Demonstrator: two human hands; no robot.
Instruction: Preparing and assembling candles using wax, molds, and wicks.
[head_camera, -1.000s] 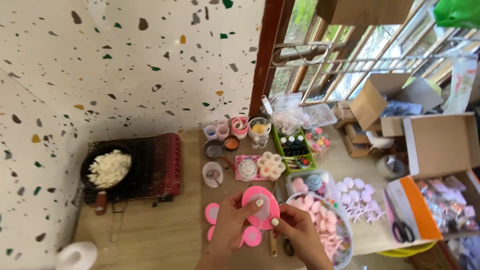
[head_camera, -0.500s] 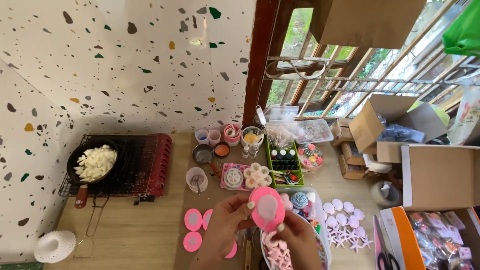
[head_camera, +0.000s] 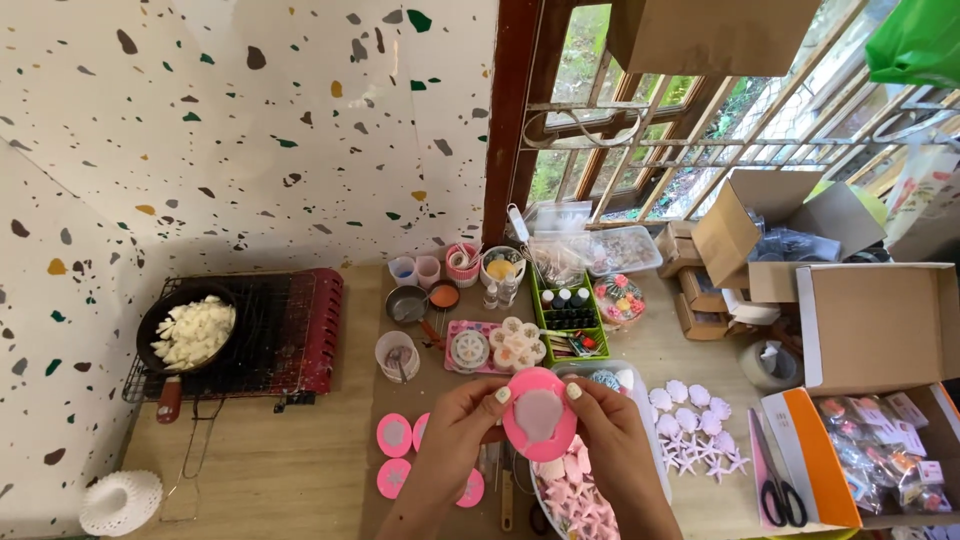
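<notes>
Both my hands hold up a round pink mould (head_camera: 539, 414) with a pale shell-shaped cast in its middle. My left hand (head_camera: 455, 435) grips its left edge, thumb on the rim. My right hand (head_camera: 612, 440) grips its right edge, thumb on top. Below them sits a clear tub (head_camera: 655, 462) with several pink shell and star casts (head_camera: 575, 497). Small pink round moulds (head_camera: 393, 435) lie on the wooden table (head_camera: 270, 460) to the left of my left hand.
A black pan of white chunks (head_camera: 187, 332) rests on a red portable stove (head_camera: 300, 330) at left. Cups, a green tray of small bottles (head_camera: 567, 318), white shell casts (head_camera: 695, 425), scissors (head_camera: 777, 478) and open cardboard boxes (head_camera: 880, 330) crowd the right side. A white lacy object (head_camera: 120, 502) sits bottom left.
My right hand has come up from under the mould to grip its right edge with the thumb on top. The mould stays raised; the view shifted slightly.
</notes>
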